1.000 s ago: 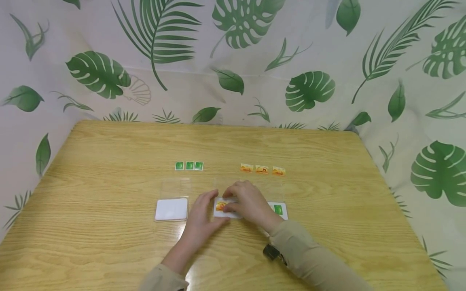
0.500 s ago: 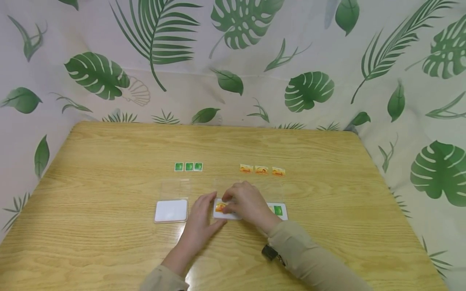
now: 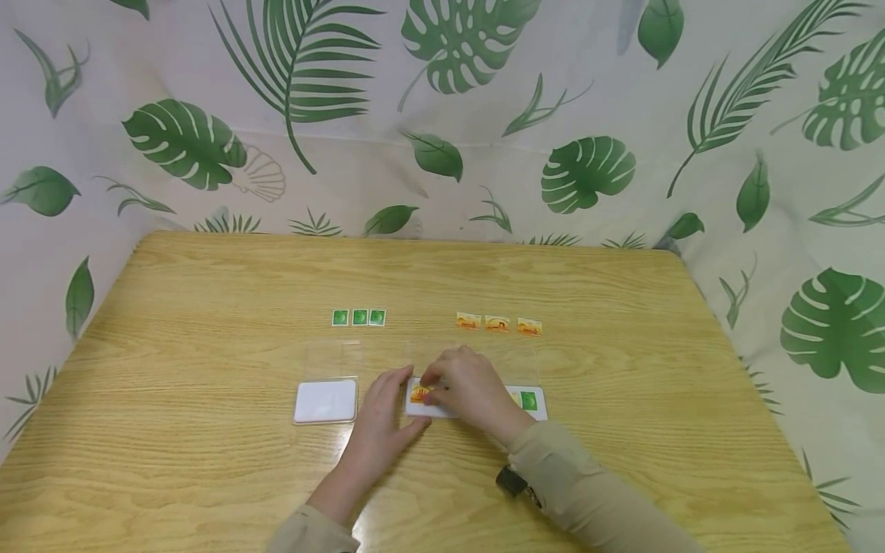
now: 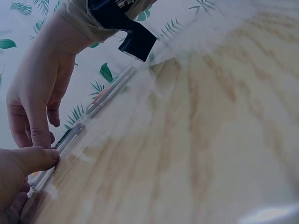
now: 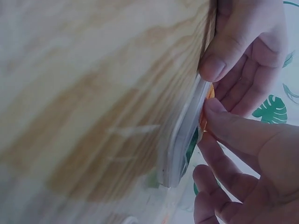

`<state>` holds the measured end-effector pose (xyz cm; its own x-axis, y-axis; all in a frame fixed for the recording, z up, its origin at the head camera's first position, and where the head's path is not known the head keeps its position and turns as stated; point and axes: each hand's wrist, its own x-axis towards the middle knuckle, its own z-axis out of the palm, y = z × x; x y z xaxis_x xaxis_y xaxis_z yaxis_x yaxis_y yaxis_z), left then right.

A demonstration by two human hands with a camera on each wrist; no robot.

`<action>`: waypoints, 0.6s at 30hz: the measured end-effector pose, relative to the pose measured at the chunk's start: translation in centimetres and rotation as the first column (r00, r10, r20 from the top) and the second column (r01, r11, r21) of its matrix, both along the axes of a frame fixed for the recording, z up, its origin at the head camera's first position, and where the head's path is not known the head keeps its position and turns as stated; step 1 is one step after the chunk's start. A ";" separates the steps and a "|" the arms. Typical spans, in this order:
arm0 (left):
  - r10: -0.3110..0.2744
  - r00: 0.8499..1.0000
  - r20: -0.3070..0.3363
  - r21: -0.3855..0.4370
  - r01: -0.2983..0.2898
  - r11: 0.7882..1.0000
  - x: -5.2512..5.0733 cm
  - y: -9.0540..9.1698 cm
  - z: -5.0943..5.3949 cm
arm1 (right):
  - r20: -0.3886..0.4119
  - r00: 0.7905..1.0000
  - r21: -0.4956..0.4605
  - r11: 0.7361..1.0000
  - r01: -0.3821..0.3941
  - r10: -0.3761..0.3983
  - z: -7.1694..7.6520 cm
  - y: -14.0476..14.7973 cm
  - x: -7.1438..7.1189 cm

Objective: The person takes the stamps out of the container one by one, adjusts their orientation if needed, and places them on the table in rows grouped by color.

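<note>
Pinching a small orange picture card [image 3: 419,393] on a flat white rectangular plastic box [image 3: 432,411]: right hand [image 3: 473,388], thumb and index. Left hand [image 3: 379,418] grips box's left end, thumb at near edge. Box lies on wood-grain table [image 3: 207,453].

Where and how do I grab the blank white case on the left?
Probably grip the blank white case by its left edge, coming from the left: it lies flat, clear plastic extends behind it, and the left hand is near its right edge.
</note>
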<state>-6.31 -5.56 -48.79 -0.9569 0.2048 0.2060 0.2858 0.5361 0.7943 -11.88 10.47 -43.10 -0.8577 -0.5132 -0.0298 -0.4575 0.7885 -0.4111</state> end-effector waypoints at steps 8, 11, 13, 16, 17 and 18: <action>0.014 1.000 -0.017 0.006 -0.014 1.000 0.0 0.1 -0.2 | 0.027 0.999 0.015 1.000 0.019 -0.020 0.1 -0.2 0.0; 0.013 1.000 -0.016 0.005 -0.013 1.000 -0.1 0.1 -0.2 | 0.023 0.999 0.019 1.000 0.023 -0.023 0.0 -0.2 0.0; 0.010 1.000 -0.015 0.004 -0.010 1.000 0.0 0.1 -0.1 | 0.018 1.000 0.018 1.000 0.024 -0.025 0.0 -0.2 0.0; 0.009 1.000 -0.014 0.003 -0.009 1.000 0.0 0.1 -0.1 | 0.015 1.000 0.020 1.000 0.023 -0.023 0.0 -0.2 0.0; 0.009 1.000 -0.012 0.003 -0.009 1.000 0.0 0.1 -0.1 | 0.014 1.000 0.022 1.000 0.022 -0.022 0.0 -0.2 0.1; 0.008 1.000 -0.007 0.002 -0.008 1.000 0.0 0.0 -0.1 | 0.013 1.000 0.023 1.000 0.021 -0.021 0.0 -0.2 0.1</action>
